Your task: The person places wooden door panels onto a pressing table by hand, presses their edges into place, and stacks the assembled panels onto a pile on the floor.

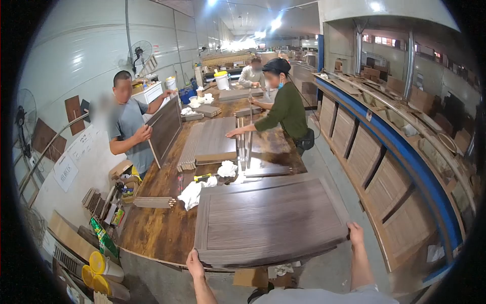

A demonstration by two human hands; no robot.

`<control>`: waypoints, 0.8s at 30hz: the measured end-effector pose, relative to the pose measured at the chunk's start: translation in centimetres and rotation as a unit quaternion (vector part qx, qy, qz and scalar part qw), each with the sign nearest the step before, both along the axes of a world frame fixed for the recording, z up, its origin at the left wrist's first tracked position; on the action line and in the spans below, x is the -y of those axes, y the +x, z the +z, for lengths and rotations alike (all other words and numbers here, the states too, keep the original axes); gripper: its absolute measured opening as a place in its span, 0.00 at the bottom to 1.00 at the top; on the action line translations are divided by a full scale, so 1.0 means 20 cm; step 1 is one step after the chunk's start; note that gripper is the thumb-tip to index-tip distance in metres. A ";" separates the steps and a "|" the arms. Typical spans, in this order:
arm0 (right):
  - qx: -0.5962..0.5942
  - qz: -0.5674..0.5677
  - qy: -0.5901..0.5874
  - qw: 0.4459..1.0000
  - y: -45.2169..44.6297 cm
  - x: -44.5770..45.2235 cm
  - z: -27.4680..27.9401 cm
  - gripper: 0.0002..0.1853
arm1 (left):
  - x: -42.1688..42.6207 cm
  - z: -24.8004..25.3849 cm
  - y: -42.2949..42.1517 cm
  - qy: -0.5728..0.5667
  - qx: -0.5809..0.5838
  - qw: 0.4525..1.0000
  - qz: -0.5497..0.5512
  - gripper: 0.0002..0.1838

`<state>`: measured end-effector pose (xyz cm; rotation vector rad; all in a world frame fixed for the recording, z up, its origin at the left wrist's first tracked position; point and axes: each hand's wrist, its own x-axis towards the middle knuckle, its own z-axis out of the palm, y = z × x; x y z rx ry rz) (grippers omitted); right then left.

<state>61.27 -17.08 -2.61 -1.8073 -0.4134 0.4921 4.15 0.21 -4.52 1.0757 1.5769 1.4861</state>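
Observation:
A large grey-brown framed wooden panel (273, 215) lies flat at the near end of the long brown table (147, 228). My left hand (194, 263) grips its near left corner, fingers closed round the edge. At the panel's right edge, my right hand (355, 233) is closed on the near right corner. Dark edges show beneath the panel's near side. Just beyond its far left corner lie white cloths (190, 195) and a yellow-black tool (202, 178).
A person in grey (132, 119) holds a panel upright at left; another in green (283, 109) handles strips at right. A third (251, 74) is at the far end. Yellow-lidded buckets (106, 266) stand at lower left; a blue-framed rack (374, 121) runs along the right.

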 end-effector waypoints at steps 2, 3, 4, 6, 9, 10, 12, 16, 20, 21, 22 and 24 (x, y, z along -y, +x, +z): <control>-0.042 -0.003 0.012 0.999 -0.13 0.12 0.02 0.23 | -0.06 -0.05 -0.10 -0.005 0.046 0.999 -0.019 0.17; -0.028 -0.010 0.011 0.999 -0.19 0.20 -0.04 0.21 | -0.09 -0.07 -0.15 0.001 0.109 0.994 -0.019 0.17; -0.017 -0.019 0.007 1.000 -0.25 0.29 -0.11 0.20 | -0.12 -0.08 -0.20 0.005 0.169 0.985 -0.022 0.16; -0.043 -0.015 0.053 0.998 -0.46 0.47 -0.13 0.23 | -0.20 -0.10 -0.30 0.002 0.175 0.984 -0.029 0.18; -0.101 -0.067 -0.021 0.992 -0.79 0.60 0.09 0.14 | -0.34 -0.22 -0.50 0.003 0.133 0.991 0.022 0.25; -0.102 -0.080 -0.028 0.991 -0.78 0.63 0.00 0.14 | -0.37 -0.27 -0.51 0.019 0.093 0.992 0.083 0.32; -0.234 -0.013 0.089 0.968 -0.69 0.63 -0.24 0.20 | -0.23 0.01 -0.31 -0.014 0.171 0.982 0.080 0.42; -0.387 0.029 -0.009 0.922 -0.71 0.57 -0.06 0.30 | 0.01 0.12 0.00 -0.027 0.229 0.970 0.077 0.45; -0.335 0.029 -0.048 0.940 -0.82 0.53 0.11 0.47 | 0.31 -0.22 0.25 0.030 0.223 0.974 -0.014 0.47; -0.342 0.034 -0.069 0.936 -0.83 0.53 0.11 0.47 | 0.39 -0.28 0.30 -0.003 0.125 0.992 -0.024 0.48; -0.348 0.035 -0.038 0.936 -0.82 0.52 0.09 0.48 | 0.51 -0.20 0.38 -0.062 0.126 0.989 -0.038 0.49; -0.355 0.043 -0.014 0.934 -0.91 0.60 0.07 0.49 | 0.71 0.06 0.50 -0.145 0.106 0.979 -0.097 0.52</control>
